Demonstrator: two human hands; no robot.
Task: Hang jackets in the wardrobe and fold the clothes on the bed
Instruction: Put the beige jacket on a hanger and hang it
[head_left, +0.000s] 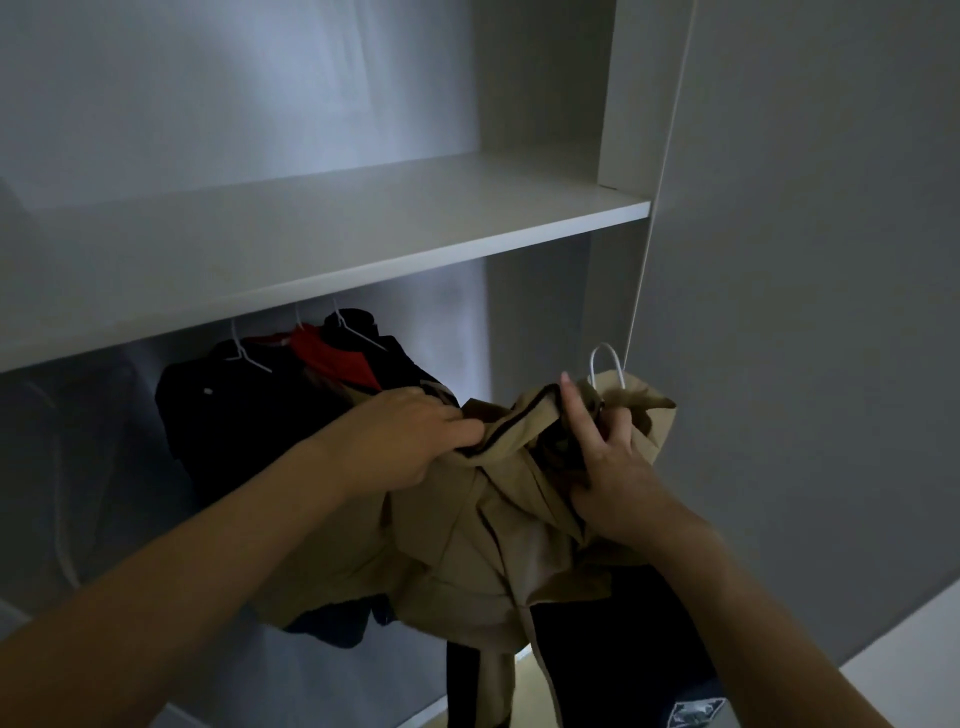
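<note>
I hold a beige jacket (467, 535) in front of the open wardrobe. My left hand (415, 436) grips its collar edge on the left side. My right hand (608, 467) grips the jacket's neck together with a white hanger (605, 364), whose hook sticks up above the fabric. The index finger of that hand points upward. Part of the hanger is hidden inside the jacket. The jacket hangs below the shelf level, to the right of the clothes on the rail.
A white shelf (363, 260) spans the wardrobe above the rail. Dark jackets (249, 415) and a red garment (332, 356) hang on white hangers at the left. The wardrobe door (810, 312) stands to the right. A dark garment (623, 649) hangs below the beige jacket.
</note>
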